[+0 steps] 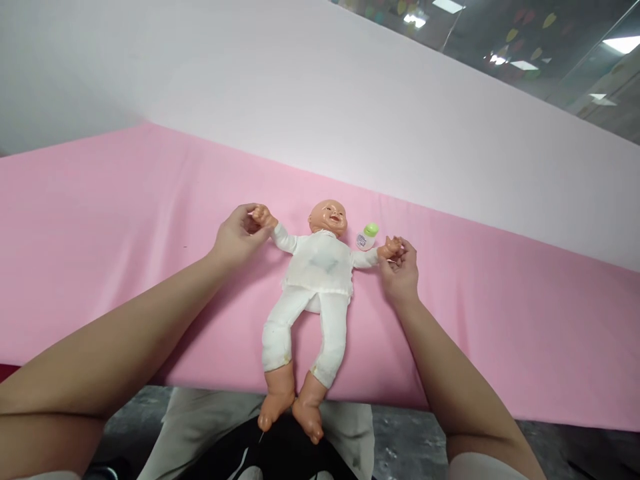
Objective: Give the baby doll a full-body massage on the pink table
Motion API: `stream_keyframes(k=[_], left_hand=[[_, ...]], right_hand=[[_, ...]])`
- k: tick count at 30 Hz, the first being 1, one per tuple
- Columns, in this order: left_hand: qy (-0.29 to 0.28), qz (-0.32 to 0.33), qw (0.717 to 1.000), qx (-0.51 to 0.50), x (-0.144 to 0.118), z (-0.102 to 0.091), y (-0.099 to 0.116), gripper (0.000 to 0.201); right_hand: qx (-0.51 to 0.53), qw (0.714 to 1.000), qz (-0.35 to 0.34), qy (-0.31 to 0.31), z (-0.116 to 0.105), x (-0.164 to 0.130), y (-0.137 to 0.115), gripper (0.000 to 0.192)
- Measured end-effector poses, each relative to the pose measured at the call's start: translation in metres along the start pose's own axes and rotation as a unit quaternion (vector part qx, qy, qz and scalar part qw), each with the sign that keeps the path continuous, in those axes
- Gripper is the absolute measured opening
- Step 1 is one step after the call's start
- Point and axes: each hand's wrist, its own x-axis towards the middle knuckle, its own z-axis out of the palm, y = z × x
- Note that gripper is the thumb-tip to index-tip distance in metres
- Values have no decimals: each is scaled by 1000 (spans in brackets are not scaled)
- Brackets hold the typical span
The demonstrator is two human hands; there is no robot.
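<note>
A baby doll [316, 280] in white clothes lies on its back on the pink sheet [100, 227], arms spread wide, bare feet hanging over the near edge. My left hand [239, 235] grips the doll's hand on the left side. On the other side, my right hand [401, 270] holds the doll's other hand between its fingers. A small white bottle with a green cap [367, 237] lies beside the doll's head, just left of my right hand.
A pale pink wall panel [350, 100] rises behind the sheet. Ceiling lights and glass show at the top right. Below the sheet's near edge are my lap and a grey floor [400, 440].
</note>
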Motion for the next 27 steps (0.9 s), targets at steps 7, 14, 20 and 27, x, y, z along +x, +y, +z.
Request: stream_keyframes(k=[7, 14, 20, 27], left_hand=[[-162, 310, 929, 117, -38, 22, 33, 25], [-185, 346, 908, 147, -37, 29, 25, 27], [-92, 183, 972, 113, -28, 25, 30, 33], [13, -85, 993, 83, 9, 3, 2, 65]], right_hand=[[-139, 913, -342, -171, 25, -32, -53, 40], [-141, 917, -324, -183, 26, -27, -41, 38], [-55, 994, -74, -56, 21, -11, -28, 60], [63, 990, 125, -8, -5, 18, -1, 75]])
